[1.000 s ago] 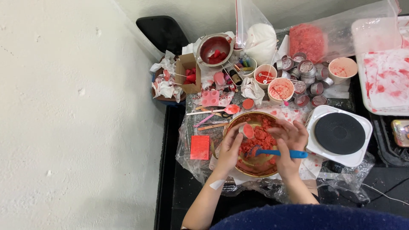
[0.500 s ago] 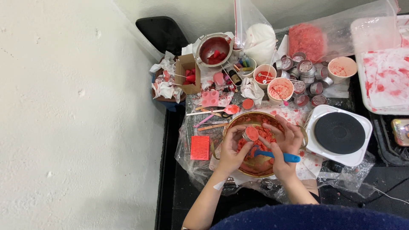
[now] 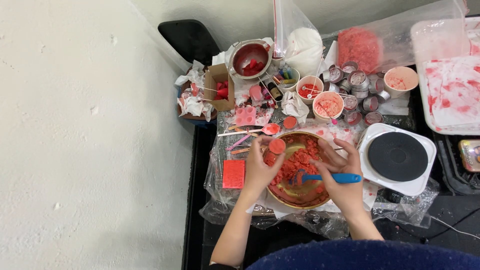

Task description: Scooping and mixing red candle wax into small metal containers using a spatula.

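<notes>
Red wax disc (image 3: 277, 146) is pinched in my left hand (image 3: 260, 167), over the gold bowl's (image 3: 289, 196) left rim. My right hand (image 3: 342, 176) grips the blue spatula (image 3: 325, 177), lying left-right, blade toward the disc.

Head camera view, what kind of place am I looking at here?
Probably a small home craft workstation, perhaps for wax or candle making: a brass bowl of red crumbly material, a single electric hotplate, and a cluster of small round tins on a plastic-covered table.

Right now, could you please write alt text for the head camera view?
Seen from above, a left hand holds a small round red-filled tin over a gold bowl of red crumbly mix, while the right hand holds a blue spatula in it. A black hotplate sits beside.
</notes>
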